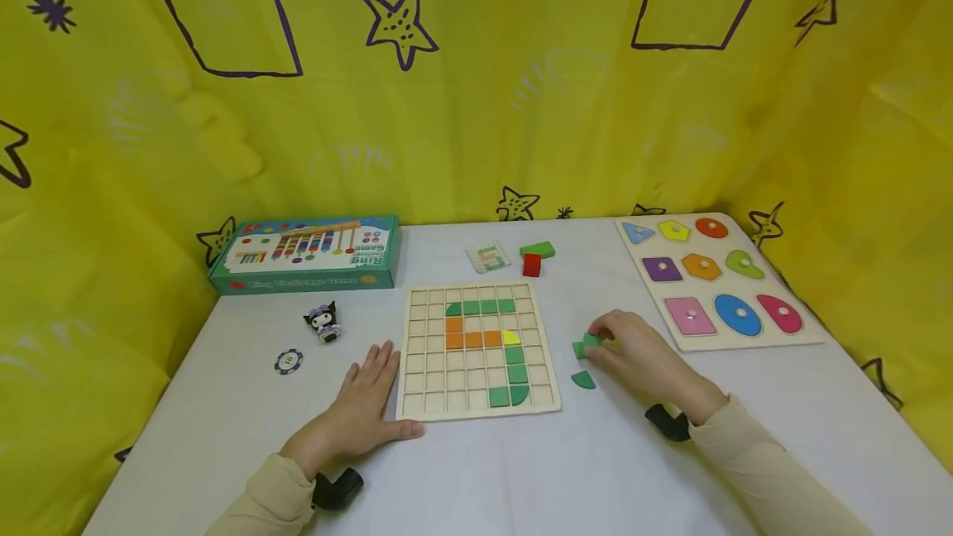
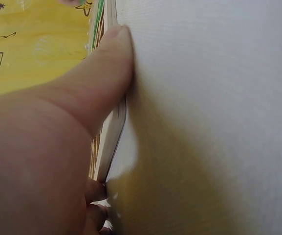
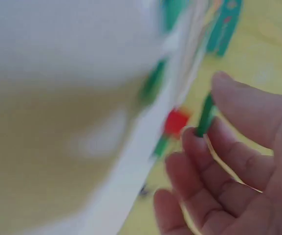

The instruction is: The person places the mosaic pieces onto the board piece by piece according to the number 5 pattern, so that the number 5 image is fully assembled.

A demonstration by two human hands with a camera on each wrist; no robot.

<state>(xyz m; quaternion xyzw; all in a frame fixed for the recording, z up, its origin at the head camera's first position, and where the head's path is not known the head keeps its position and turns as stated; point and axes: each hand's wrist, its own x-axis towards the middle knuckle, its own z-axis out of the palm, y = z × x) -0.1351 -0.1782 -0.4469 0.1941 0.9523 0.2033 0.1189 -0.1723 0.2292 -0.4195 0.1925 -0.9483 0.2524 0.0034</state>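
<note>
A wooden grid board (image 1: 428, 370) lies in the middle of the white table, with green and orange square tiles and a few round-edged pieces in its cells. My left hand (image 1: 356, 413) rests at its lower left corner; the thumb (image 2: 106, 63) touches the front edge, the other fingers the left side. To the right of the board, my right hand (image 1: 644, 358) pinches a green tile (image 3: 206, 115) between thumb and fingertips. Another green tile (image 1: 578, 350) shows just beside the pinched one. A green quarter-circle piece (image 1: 584, 380) lies nearer me.
Behind the board are a small pattern card (image 1: 487, 256), a red block (image 1: 532, 265) and a green block (image 1: 538, 250). A game box (image 1: 305, 255), a figurine (image 1: 323, 322) and a round chip (image 1: 289, 361) sit at left. A shape puzzle (image 1: 715, 313) lies at right.
</note>
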